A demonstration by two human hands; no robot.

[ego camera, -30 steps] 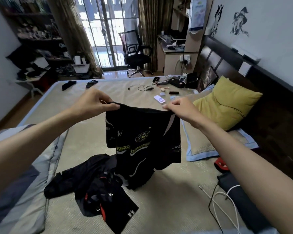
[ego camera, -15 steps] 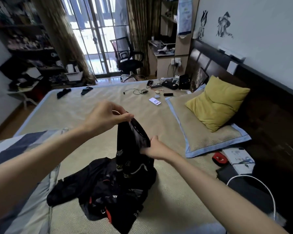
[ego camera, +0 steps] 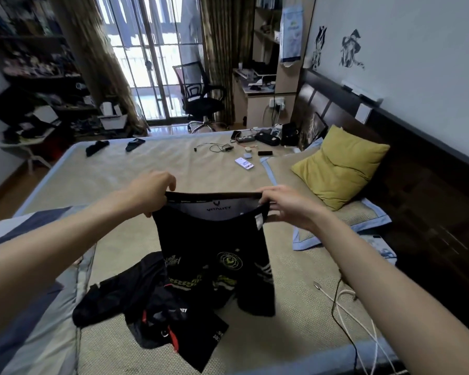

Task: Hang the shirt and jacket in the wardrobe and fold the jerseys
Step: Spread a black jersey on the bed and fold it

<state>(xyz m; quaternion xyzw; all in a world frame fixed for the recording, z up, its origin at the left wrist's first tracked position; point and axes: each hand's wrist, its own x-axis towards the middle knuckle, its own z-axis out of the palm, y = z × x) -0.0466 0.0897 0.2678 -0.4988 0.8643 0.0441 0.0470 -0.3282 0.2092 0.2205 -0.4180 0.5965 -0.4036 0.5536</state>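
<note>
Closest to you, at the near edge of the bed (ego camera: 119, 169), a heap of dark clothes (ego camera: 152, 307) lies crumpled on the woven mat, with a striped blue and grey blanket (ego camera: 30, 266) to its left and white and black cables (ego camera: 344, 301) trailing to its right. Just above that heap you hold a black jersey (ego camera: 214, 255) stretched open between both hands, its printed front facing you and its lower edge hanging down onto the pile. Your left hand (ego camera: 149, 192) has its fingers curled over and pinching the top left corner of the jersey; your right hand (ego camera: 284, 205) grips the top right corner the same way, thumb and fingers closed on the cloth. The band between them is pulled nearly straight. To the right, past your right hand, a yellow cushion (ego camera: 341, 163) rests on a blue-edged pillow (ego camera: 336, 220) against the dark headboard (ego camera: 336, 104). Farther along the bed lie a white phone (ego camera: 244, 163), loose wires and small gadgets, and two dark items near the far edge. Beyond the bed stand an office chair (ego camera: 201, 98), a desk (ego camera: 257, 101), curtains and a balcony door (ego camera: 152, 58).
</note>
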